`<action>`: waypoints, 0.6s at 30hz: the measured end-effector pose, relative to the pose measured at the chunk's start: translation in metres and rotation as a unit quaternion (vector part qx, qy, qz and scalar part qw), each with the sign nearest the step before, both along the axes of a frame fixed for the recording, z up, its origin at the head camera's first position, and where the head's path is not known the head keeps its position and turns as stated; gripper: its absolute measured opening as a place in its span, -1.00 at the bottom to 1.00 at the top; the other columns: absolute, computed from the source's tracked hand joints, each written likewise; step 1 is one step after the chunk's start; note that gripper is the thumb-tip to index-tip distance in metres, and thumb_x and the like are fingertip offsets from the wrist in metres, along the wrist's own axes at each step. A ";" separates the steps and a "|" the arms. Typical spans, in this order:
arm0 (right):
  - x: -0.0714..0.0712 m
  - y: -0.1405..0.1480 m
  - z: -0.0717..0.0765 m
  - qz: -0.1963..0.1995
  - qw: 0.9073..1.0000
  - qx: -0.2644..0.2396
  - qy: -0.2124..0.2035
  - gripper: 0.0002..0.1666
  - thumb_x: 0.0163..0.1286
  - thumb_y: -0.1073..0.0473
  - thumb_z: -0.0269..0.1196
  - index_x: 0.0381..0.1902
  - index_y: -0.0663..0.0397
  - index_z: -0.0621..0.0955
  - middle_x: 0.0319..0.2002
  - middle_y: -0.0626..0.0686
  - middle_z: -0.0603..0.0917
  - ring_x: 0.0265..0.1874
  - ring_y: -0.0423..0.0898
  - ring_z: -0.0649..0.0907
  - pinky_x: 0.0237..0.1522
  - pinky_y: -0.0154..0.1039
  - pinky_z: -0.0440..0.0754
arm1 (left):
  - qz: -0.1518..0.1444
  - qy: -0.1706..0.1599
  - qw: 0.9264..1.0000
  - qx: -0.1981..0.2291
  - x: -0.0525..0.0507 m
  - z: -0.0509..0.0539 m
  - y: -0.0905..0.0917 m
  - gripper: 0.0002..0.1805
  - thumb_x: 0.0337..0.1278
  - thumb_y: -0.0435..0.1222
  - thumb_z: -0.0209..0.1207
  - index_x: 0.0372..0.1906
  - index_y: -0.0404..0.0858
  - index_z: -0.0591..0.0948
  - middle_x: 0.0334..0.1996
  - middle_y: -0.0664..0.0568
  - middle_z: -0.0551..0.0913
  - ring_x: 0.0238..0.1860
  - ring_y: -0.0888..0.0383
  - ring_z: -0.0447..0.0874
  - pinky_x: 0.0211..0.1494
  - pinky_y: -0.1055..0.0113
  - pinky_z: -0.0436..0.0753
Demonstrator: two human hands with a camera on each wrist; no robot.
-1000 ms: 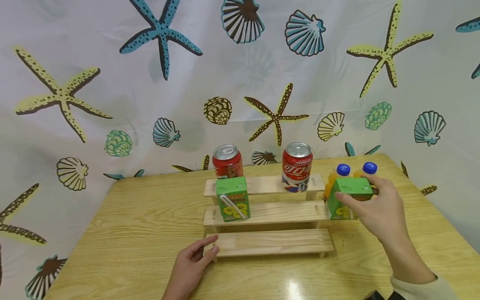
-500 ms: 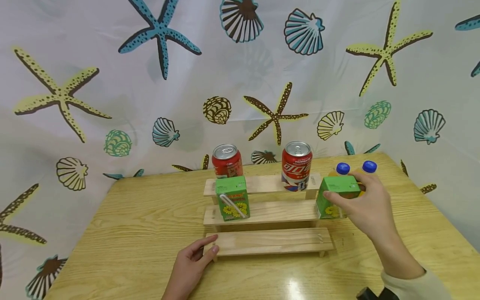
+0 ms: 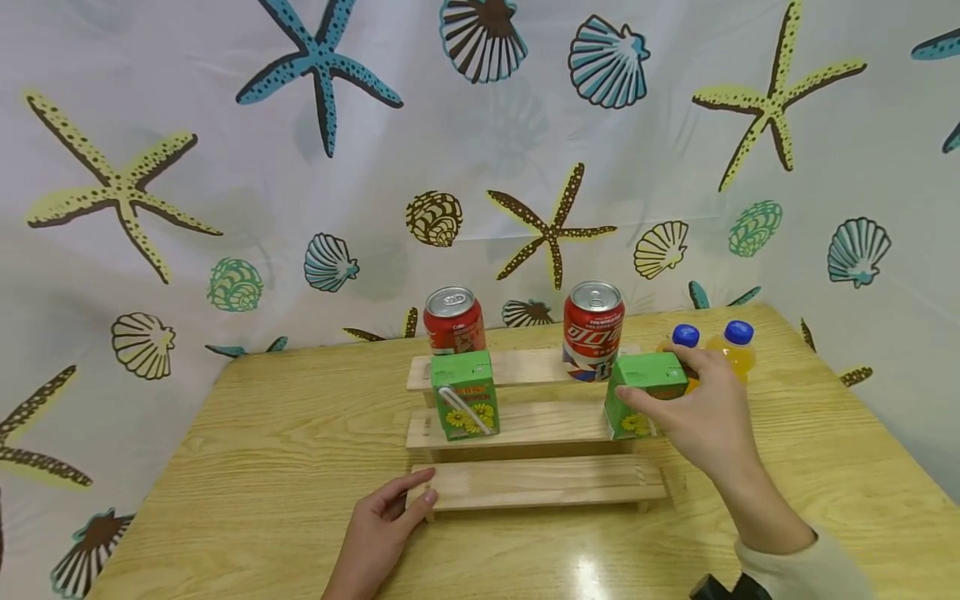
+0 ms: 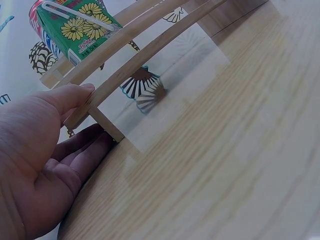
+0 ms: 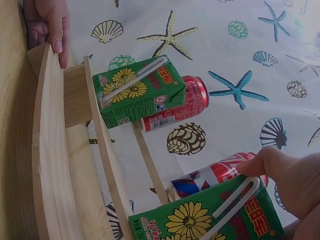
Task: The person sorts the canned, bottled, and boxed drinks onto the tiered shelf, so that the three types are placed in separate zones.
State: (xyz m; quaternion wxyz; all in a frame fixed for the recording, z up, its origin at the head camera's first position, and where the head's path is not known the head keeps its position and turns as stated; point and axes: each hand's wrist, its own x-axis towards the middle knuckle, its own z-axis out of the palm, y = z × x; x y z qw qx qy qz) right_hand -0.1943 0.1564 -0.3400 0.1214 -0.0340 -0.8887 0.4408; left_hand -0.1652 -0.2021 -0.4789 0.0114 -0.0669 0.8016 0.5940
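Observation:
My right hand (image 3: 705,412) holds a green drink carton (image 3: 651,368) with yellow flowers and a straw, thumb on one side and fingers on the other. The carton is upright at the right end of the middle tier of a three-tier wooden rack (image 3: 540,483); whether its base touches the plank is hard to tell. My left hand (image 3: 381,529) grips the left end of the rack's lowest tier, and the left wrist view shows the thumb (image 4: 75,95) against the plank. A matching carton (image 3: 465,396) stands at the left of the middle tier.
On the top tier stand two red cola cans, one left (image 3: 453,321) and one right (image 3: 594,329). Two orange drink bottles (image 3: 738,346) with blue caps stand on the table (image 3: 285,467) right of the rack. A curtain (image 3: 360,192) printed with shells and starfish hangs behind.
My right hand has moved left with the carton, from in front of the orange bottles to the right end of the middle tier. My left hand has stayed on the rack.

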 end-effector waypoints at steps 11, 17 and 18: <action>-0.003 -0.014 0.002 0.008 1.000 -0.009 -0.008 0.03 0.11 -0.22 0.51 0.39 0.21 0.42 0.24 0.26 0.44 0.11 0.16 0.48 0.07 0.02 0.58 | -0.002 0.000 1.000 -0.002 -0.001 -0.002 -0.001 -0.49 0.19 -0.01 0.34 0.20 -0.10 0.66 0.28 0.02 0.59 0.47 0.02 0.32 0.45 0.10 0.41; -0.003 -0.020 0.004 0.012 1.000 -0.001 -0.011 0.05 0.11 -0.22 0.51 0.39 0.23 0.41 0.25 0.28 0.43 0.11 0.17 0.48 0.07 0.04 0.59 | 0.001 -0.003 1.000 -0.001 -0.001 -0.002 0.000 -0.52 0.20 -0.05 0.35 0.19 -0.10 0.66 0.28 0.04 0.60 0.47 0.04 0.33 0.46 0.11 0.40; -0.003 -0.021 0.004 0.013 1.000 -0.003 -0.011 0.05 0.11 -0.22 0.51 0.39 0.24 0.41 0.25 0.28 0.43 0.11 0.17 0.48 0.08 0.05 0.59 | 0.001 -0.003 1.000 -0.001 -0.001 -0.001 0.000 -0.53 0.20 -0.05 0.35 0.19 -0.10 0.66 0.27 0.04 0.60 0.47 0.04 0.33 0.46 0.11 0.40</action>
